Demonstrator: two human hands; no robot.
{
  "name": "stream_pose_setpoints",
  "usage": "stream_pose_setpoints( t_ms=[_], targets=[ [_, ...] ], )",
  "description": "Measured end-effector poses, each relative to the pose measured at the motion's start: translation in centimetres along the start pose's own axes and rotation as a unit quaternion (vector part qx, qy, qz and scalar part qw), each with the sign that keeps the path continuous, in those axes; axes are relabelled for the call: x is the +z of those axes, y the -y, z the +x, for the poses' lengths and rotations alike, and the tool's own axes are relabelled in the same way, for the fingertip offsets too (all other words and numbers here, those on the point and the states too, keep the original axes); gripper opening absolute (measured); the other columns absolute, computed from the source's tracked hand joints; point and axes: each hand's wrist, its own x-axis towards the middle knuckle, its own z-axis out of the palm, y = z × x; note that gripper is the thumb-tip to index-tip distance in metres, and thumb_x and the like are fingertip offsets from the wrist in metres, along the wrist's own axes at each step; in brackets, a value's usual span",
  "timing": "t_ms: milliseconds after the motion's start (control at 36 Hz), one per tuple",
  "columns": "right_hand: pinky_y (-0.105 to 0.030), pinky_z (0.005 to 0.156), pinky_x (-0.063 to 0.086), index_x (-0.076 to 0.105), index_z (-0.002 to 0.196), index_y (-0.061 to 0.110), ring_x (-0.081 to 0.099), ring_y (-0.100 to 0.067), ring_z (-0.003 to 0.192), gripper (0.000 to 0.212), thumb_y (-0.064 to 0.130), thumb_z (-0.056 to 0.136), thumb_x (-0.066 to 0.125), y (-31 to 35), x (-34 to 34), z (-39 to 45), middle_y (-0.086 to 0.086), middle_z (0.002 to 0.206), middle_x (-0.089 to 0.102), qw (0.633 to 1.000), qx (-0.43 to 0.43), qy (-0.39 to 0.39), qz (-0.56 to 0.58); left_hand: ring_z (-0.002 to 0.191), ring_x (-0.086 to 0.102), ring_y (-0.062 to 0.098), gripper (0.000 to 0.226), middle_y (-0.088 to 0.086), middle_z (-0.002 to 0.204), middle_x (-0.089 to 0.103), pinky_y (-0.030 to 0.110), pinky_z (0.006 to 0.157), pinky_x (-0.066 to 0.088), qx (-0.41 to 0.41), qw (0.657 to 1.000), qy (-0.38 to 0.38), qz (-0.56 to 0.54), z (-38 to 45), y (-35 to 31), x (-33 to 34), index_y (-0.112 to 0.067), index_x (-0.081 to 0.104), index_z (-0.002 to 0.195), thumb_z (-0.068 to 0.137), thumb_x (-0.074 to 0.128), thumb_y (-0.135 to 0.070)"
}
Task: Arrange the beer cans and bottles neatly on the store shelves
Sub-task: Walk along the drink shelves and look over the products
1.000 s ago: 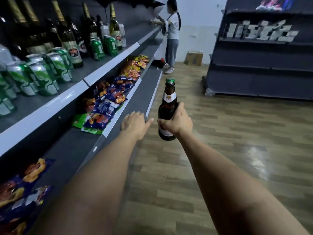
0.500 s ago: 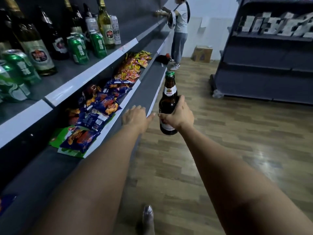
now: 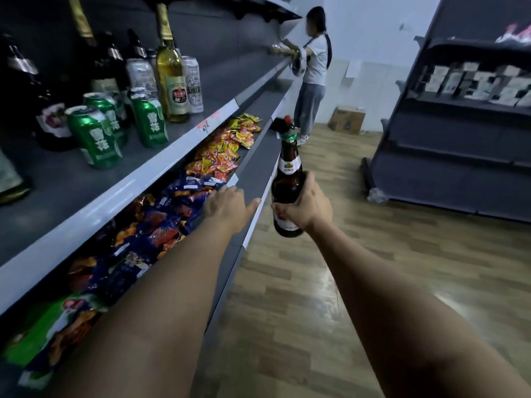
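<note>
Closer now than half a second ago, the drinks shelf (image 3: 161,156) fills the left of my view, and the cans and bottles on it have slid nearer. From that shelf, largest first: across the aisle stands a dark shelving unit (image 3: 448,156); a person (image 3: 311,79) works at the shelf's far end, a cardboard box (image 3: 346,120) on the floor beyond. Below the shelf lie snack packets (image 3: 161,222). On it stand a tall yellow-green bottle (image 3: 171,81), silver cans (image 3: 193,84) and green cans (image 3: 93,136). I hold the brown beer bottle (image 3: 287,179) upright out in the aisle, lower than the shelf and clear of it; green cap, white neck label. My right hand (image 3: 309,206) wraps its fingers around the bottle's lower body. My left hand (image 3: 228,203) hovers just beside it over the snack shelf edge, fingers loosely together, thumb out, holding nothing.
</note>
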Motion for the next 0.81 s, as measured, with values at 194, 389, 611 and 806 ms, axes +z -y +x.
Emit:
stream_pose_setpoints(
  t_ms=[194, 389, 611, 806],
  targets=[
    [-0.035, 0.072, 0.04, 0.035, 0.11, 0.015, 0.059, -0.035, 0.106, 0.066, 0.045, 0.07, 0.077, -1.5, 1.4, 8.8, -0.007, 0.12, 0.058, 1.0, 0.007, -0.004, 0.022, 0.125, 0.044, 0.028, 0.061, 0.01, 0.136, 0.051, 0.041, 0.1, 0.036, -0.005, 1.0, 0.015, 0.014, 8.4, -0.8, 1.3, -0.009, 0.049, 0.133, 0.098, 0.028, -0.055],
    [-0.04, 0.077, 0.044, 0.034, 0.111, 0.013, 0.058, -0.036, 0.108, 0.07, 0.047, 0.069, 0.079, -3.9, 1.9, 18.7, -0.009, 0.12, 0.057, 0.999, -0.033, 0.016, 0.035, 0.121, 0.047, 0.028, 0.062, 0.01, 0.133, 0.051, 0.039, 0.092, 0.038, -0.052, 0.999, -0.009, 0.002, 17.0, -2.6, 1.8, -0.011, 0.05, 0.133, 0.097, 0.029, -0.057],
    [-0.035, 0.072, 0.039, 0.034, 0.109, 0.015, 0.059, -0.034, 0.106, 0.068, 0.047, 0.068, 0.078, -6.6, 1.7, 29.9, -0.007, 0.118, 0.057, 0.996, -0.059, 0.045, 0.04, 0.118, 0.048, 0.027, 0.053, 0.01, 0.13, 0.052, 0.038, 0.095, 0.036, -0.103, 0.994, -0.027, 0.01, 25.9, -7.1, 1.6, -0.011, 0.051, 0.127, 0.098, 0.033, -0.052],
    [-0.042, 0.079, 0.049, 0.035, 0.116, 0.015, 0.06, -0.035, 0.104, 0.071, 0.047, 0.068, 0.077, -6.1, 2.6, 38.2, -0.008, 0.118, 0.058, 0.991, -0.1, 0.061, 0.072, 0.126, 0.044, 0.026, 0.058, 0.009, 0.134, 0.052, 0.039, 0.104, 0.032, -0.145, 0.987, -0.055, 0.035, 31.9, -6.9, 1.1, -0.012, 0.051, 0.131, 0.098, 0.031, -0.055]
  ],
)
